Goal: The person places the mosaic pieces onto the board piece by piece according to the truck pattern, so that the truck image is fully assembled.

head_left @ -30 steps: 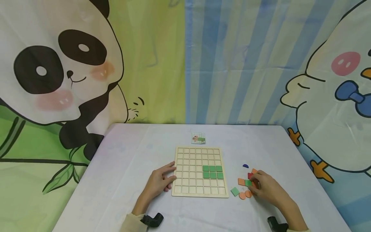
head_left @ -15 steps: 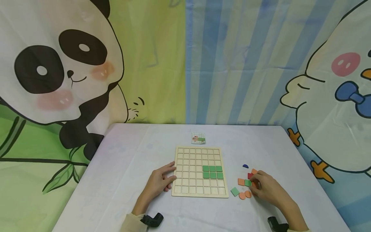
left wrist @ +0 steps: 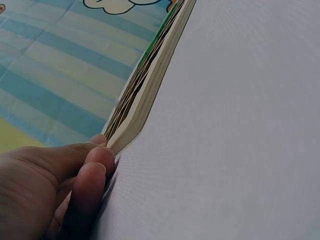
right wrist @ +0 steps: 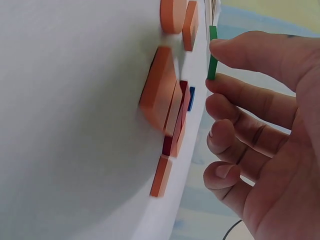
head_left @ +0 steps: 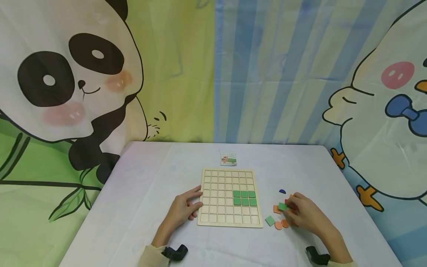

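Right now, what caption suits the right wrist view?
Right hand pinches a green tile between its fingers, with orange pieces, red pieces and a blue piece lying nearby.

The gridded board is pale cream, the held tile green, the half-disc dark blue, the discs orange, the tablecloth white, the backdrop partly blue-striped.
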Motion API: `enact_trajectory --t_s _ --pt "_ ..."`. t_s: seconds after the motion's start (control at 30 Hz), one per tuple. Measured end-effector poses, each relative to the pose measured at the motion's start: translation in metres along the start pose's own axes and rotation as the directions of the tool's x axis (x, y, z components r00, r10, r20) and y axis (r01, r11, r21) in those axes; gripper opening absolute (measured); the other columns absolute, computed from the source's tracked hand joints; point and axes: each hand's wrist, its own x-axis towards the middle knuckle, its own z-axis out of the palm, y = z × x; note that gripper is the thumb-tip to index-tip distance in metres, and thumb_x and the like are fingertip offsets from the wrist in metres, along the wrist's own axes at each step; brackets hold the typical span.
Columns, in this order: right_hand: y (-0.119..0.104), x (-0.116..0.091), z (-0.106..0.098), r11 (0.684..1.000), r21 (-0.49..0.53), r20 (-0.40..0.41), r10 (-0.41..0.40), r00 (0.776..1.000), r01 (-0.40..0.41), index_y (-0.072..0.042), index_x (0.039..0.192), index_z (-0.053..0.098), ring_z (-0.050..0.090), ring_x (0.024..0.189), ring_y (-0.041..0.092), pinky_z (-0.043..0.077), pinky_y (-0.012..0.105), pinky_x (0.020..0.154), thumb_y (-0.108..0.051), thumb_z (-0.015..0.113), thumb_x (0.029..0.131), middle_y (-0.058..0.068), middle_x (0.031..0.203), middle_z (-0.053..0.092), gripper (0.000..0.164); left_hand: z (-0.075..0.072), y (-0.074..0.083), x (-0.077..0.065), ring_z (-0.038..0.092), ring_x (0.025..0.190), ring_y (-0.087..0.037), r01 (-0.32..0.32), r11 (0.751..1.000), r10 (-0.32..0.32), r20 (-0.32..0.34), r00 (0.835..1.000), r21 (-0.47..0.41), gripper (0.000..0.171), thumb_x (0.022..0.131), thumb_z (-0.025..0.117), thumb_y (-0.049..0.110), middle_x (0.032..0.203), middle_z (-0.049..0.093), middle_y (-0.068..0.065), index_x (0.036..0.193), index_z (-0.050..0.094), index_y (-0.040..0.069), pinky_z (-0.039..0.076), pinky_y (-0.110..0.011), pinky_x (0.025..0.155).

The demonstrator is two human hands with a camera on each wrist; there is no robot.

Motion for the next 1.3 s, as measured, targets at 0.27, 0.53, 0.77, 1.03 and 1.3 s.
enact_trajectory --t_s 0.27,0.53,0.77,1.03,1.3 --pt "-0.019 0.01 0.004 1.0 0.021 -0.007 -0.008 1.0 0.008 -0.012 0.104 0.078 0.058 0.086 0.012 0.056 0.026 0.071 -0.023 0.086 0.089 -0.002 0.099 0.065 0.02 0.0 0.0 0.0 0.063 0.049 -0.014 0.009 1.0 -0.009 -0.003 1.0 0.004 0.048 0.094 0.08 0.011 0.161 0.055 0.002 0.14 0.069 0.01 0.056 -0.032 0.044" --pt "-0.032 0.019 0.011 0.995 0.051 -0.019 -0.086 0.996 0.087 -0.012 0.104 0.078 0.057 0.081 0.009 0.051 0.021 0.067 -0.015 0.083 0.09 -0.002 0.099 0.066 0.015 0.0 0.0 0.0 0.063 0.049 -0.013 0.002 1.0 -0.002 0.005 1.0 0.005 0.048 0.094 0.08 0.012 0.161 0.055 0.002 0.141 0.069 0.01 0.057 -0.031 0.044" --pt "-0.036 0.023 0.015 0.983 0.073 -0.046 -0.166 0.985 0.169 -0.009 0.107 0.078 0.054 0.078 0.007 0.049 0.019 0.065 -0.016 0.082 0.091 -0.002 0.1 0.067 0.019 0.0 0.001 0.0 0.063 0.049 -0.013 0.004 1.0 -0.004 0.004 1.0 0.001 0.048 0.094 0.081 0.011 0.161 0.055 0.002 0.14 0.069 0.01 0.057 -0.031 0.044" --pt "-0.045 0.03 0.023 0.981 0.072 -0.021 -0.179 0.984 0.18 -0.012 0.11 0.077 0.052 0.079 0.004 0.05 0.019 0.067 -0.022 0.082 0.093 -0.004 0.105 0.067 0.019 0.001 0.003 0.001 0.062 0.048 -0.012 0.01 1.0 -0.01 -0.006 1.0 0.011 0.048 0.093 0.081 0.009 0.16 0.056 0.003 0.14 0.07 0.01 0.056 -0.03 0.043" --pt "-0.057 0.036 0.03 0.965 0.089 -0.049 -0.245 0.968 0.248 -0.011 0.109 0.078 0.061 0.084 0.009 0.054 0.022 0.072 -0.02 0.084 0.091 -0.003 0.103 0.067 0.02 0.001 0.004 0.0 0.062 0.048 -0.013 0.017 1.0 -0.017 -0.008 1.0 0.014 0.048 0.093 0.081 0.01 0.16 0.057 0.003 0.139 0.07 0.011 0.056 -0.032 0.043"
